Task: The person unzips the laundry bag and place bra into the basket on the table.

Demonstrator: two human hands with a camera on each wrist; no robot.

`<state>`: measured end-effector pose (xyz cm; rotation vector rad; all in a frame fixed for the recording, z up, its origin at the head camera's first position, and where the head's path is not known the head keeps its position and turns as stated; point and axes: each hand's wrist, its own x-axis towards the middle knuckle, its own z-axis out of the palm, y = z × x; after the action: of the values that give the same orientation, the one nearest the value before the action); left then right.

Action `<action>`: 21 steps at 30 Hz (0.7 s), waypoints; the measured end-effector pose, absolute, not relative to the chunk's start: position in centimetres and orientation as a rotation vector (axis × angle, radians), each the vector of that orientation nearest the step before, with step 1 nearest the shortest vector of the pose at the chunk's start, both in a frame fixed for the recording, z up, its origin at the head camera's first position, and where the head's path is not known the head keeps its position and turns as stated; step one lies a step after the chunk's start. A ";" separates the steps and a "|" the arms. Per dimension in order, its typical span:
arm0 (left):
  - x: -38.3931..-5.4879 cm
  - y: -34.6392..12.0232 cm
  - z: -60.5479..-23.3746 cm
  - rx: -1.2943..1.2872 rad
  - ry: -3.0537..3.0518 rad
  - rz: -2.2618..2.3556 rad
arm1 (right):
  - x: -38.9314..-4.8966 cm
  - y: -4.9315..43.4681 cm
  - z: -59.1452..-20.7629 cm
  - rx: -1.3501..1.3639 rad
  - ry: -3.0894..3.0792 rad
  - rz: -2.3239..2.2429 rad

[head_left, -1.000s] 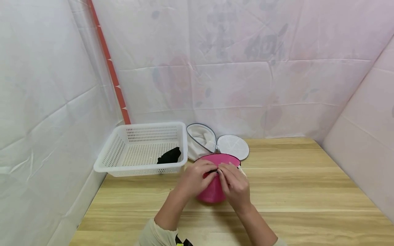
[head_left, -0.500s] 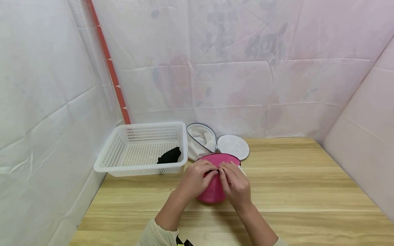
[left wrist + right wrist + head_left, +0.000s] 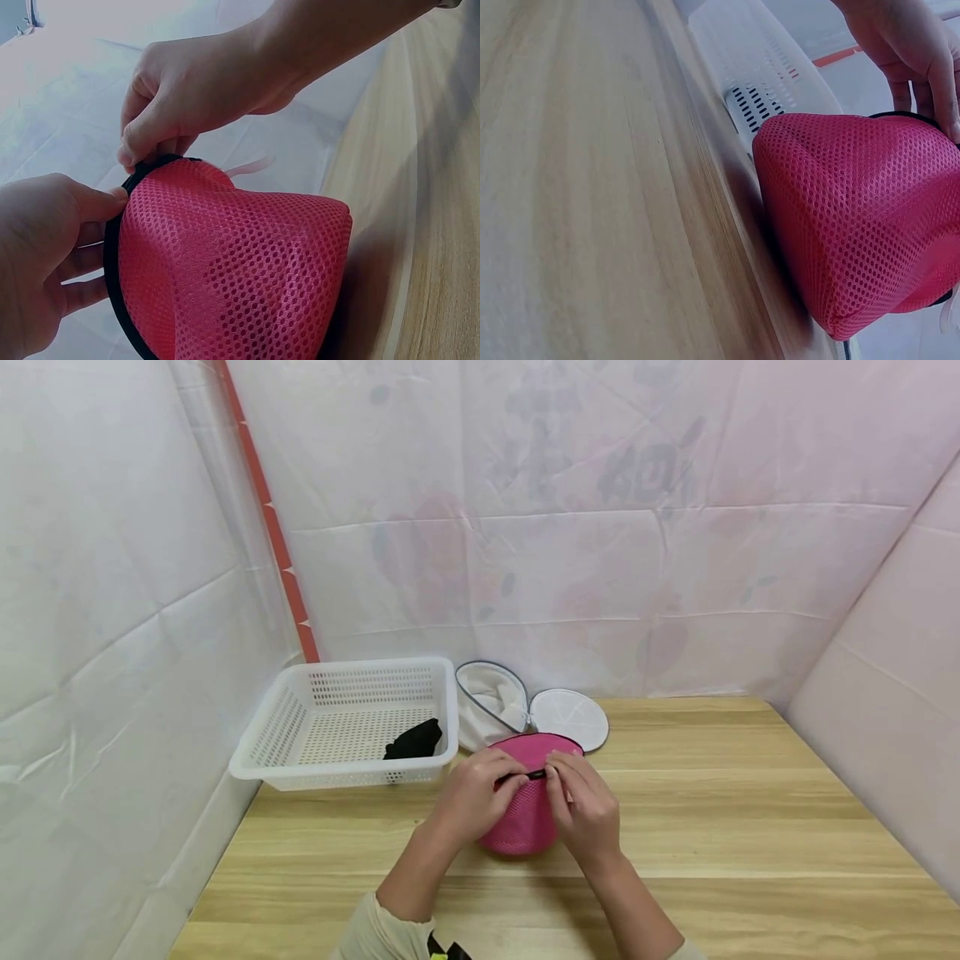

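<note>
A pink mesh laundry bag (image 3: 517, 831) with a black-edged round top stands on the table in front of the person. My left hand (image 3: 476, 797) pinches its black rim (image 3: 112, 259) on the near left side, thumb on the outside. Just to the right, my right hand (image 3: 588, 806) pinches the same rim between thumb and fingers, and a short stretch of black edging shows between the hands. Inside the right fingertips, any zipper pull is hidden. The left wrist view shows both hands at the rim, and the right wrist view shows the bag's mesh side (image 3: 855, 210).
A white perforated plastic basket (image 3: 255, 772) stands to the left, with a black cloth item (image 3: 415, 741) in it. Behind the pink bag lies a white laundry bag (image 3: 476, 731), its round lid (image 3: 570, 718) folded out. White sheeting (image 3: 562, 568) encloses the wooden table (image 3: 735, 827).
My right hand has slid slightly right along the rim, away from the left hand, uncovering black edging between them. The left hand has stayed nearly in place.
</note>
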<state>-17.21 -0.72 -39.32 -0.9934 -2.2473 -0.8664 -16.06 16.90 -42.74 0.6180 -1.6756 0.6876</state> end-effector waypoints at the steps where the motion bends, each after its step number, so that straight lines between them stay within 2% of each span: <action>1: -17.2 -0.7 -39.3 -0.995 -2.250 -0.866 | -16.1 17.0 -42.7 0.619 -1.673 0.692; 21: -16.9 -0.6 -39.2 -1.018 -2.362 -0.926 | -16.6 19.0 -42.6 0.472 -1.776 0.712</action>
<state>-16.90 -0.58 -39.17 -1.0180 -2.3623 -0.9262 -16.63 18.97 -42.65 0.4716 -1.7762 0.7116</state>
